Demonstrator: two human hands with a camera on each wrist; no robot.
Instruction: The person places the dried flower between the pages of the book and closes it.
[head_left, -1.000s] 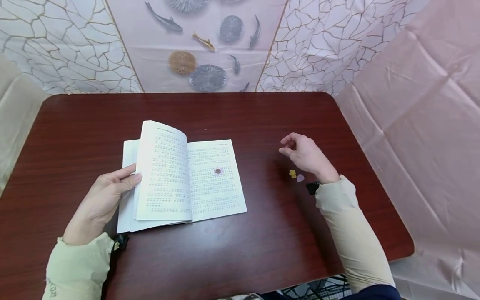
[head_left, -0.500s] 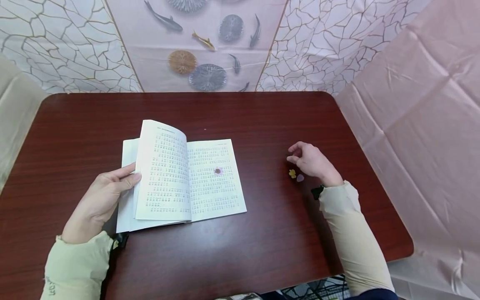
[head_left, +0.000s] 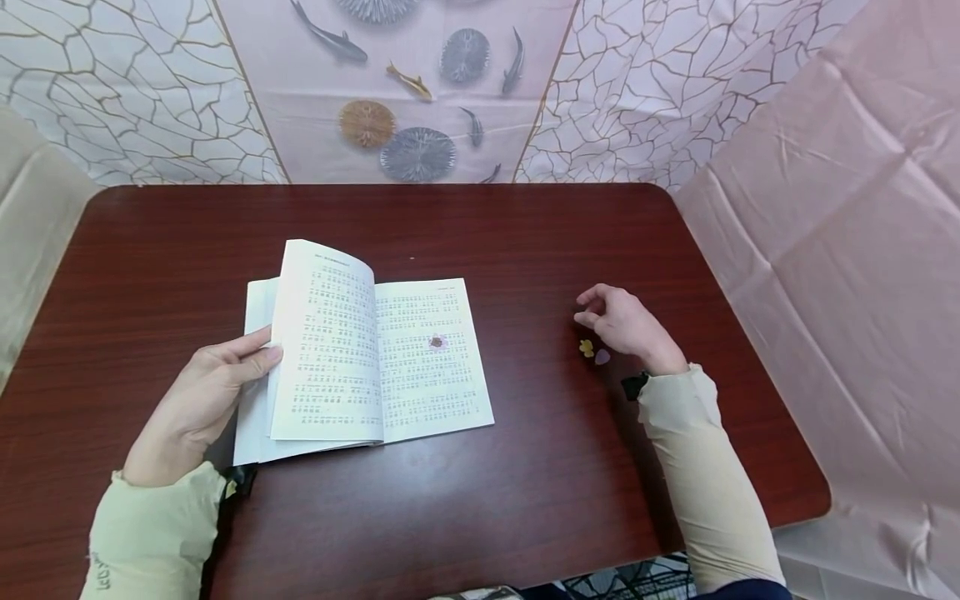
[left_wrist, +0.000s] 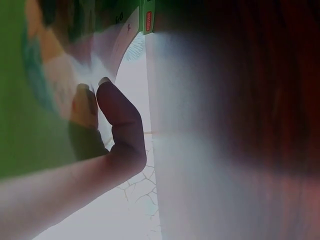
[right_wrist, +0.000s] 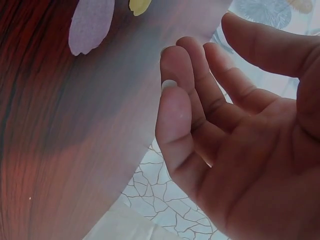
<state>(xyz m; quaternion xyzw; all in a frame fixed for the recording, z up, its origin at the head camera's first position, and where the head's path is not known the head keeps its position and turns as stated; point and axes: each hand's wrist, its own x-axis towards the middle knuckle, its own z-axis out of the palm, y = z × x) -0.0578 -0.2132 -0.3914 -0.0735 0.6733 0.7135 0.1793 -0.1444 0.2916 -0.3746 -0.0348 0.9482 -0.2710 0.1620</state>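
Note:
An open book (head_left: 435, 392) with printed text lies at the left-centre of the table. My left hand (head_left: 217, 387) pinches a raised bunch of its pages (head_left: 326, 350) at the left edge, thumb in front. From below, the left wrist view shows the left hand (left_wrist: 125, 125) against the book's green cover (left_wrist: 30, 125). On the right page rests a small pink flower with a dark centre (head_left: 437, 342). My right hand (head_left: 628, 327), fingers loosely bent, hovers beside a yellow flower (head_left: 586, 348) and a pale pink petal (head_left: 602, 357). In the right wrist view, nothing lies in the palm (right_wrist: 250, 155).
The dark red-brown wooden table (head_left: 480, 508) has rounded corners. Behind it hangs a patterned cloth (head_left: 420, 83), and a pinkish cloth (head_left: 847, 250) hangs along the right side. Black wire mesh (head_left: 637, 579) shows below the front edge.
My right hand moved slightly right and toward me early on, nearer the yellow flower and petal, then stayed put. My left hand keeps holding the pages in the same place.

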